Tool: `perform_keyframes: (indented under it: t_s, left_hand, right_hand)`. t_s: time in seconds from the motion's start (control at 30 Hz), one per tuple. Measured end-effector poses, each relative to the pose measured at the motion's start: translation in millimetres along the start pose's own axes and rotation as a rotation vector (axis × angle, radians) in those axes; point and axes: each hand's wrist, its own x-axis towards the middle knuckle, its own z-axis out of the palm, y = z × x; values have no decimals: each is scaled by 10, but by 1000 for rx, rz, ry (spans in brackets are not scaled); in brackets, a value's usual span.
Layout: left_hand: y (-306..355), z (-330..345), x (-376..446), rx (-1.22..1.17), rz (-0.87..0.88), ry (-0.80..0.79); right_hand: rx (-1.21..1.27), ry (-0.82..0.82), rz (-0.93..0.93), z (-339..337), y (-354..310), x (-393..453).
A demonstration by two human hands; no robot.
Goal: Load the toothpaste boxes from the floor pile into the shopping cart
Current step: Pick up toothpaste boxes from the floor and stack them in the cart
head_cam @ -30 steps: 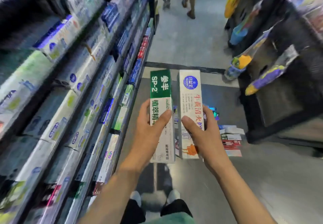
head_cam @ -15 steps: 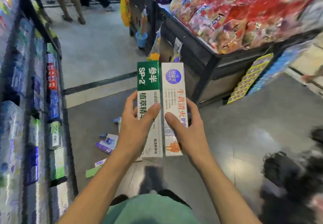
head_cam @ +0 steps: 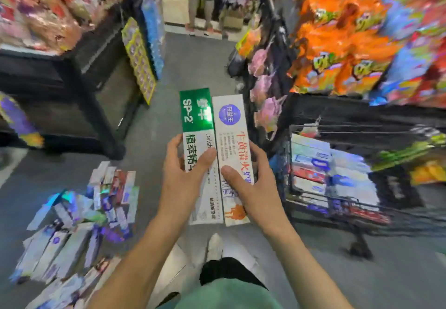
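Left hand (head_cam: 183, 178) grips the green box (head_cam: 196, 120), right hand (head_cam: 251, 188) the white box (head_cam: 230, 125), edges touching; bare floor (head_cam: 188, 67) ahead, floor pile (head_cam: 79, 217) left, shopping cart (head_cam: 337, 176) right.

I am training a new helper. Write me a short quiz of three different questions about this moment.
1. True or false: the left hand holds the green box.
2. On which side of the person is the cart? A) right B) left C) behind
3. Fill in: the pile of boxes lies on the ____.

Key: 1 true. The right hand holds the white box beside it. 2 A; it already contains boxes. 3 floor.
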Motion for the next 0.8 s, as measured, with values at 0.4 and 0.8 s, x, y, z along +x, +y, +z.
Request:
perform_keyframes:
  t_s: [0.4,0.8]
  left_hand:
    - [-470,2073,-135,105,-139,-487]
    - [-979,4145,-372,234,-160,-658]
  right_hand:
    - [64,464,98,-1864,609,-195]
    - [119,582,179,-3823,1133,-59]
